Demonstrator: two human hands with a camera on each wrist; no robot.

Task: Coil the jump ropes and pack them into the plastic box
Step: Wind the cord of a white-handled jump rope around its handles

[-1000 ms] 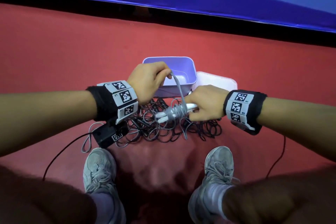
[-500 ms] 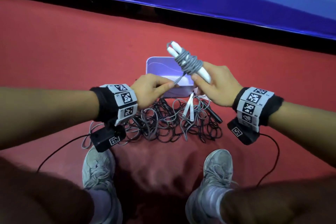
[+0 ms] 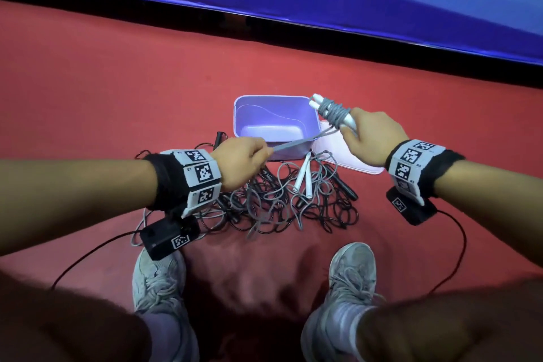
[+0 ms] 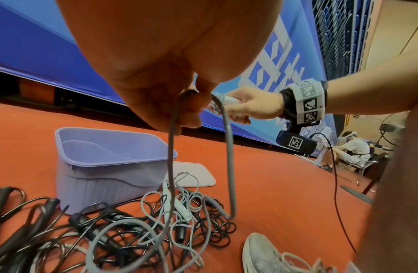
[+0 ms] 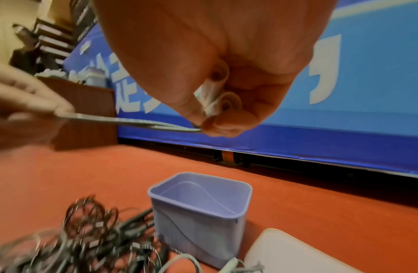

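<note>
The grey jump rope, light and limp with stiff white handles, is best gripped by those handles, as the right hand does beside the empty plastic box, while the left hand pinches its taut tail

Both forearms reach forward, left hand pinching, right hand curled in a closed grip.

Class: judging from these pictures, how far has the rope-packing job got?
Done: nothing packed; the plastic box is empty. In hand: the right hand grips the grey rope bundle; the left hand pulls its tail. Left: the tangled ropes on the floor.
</note>
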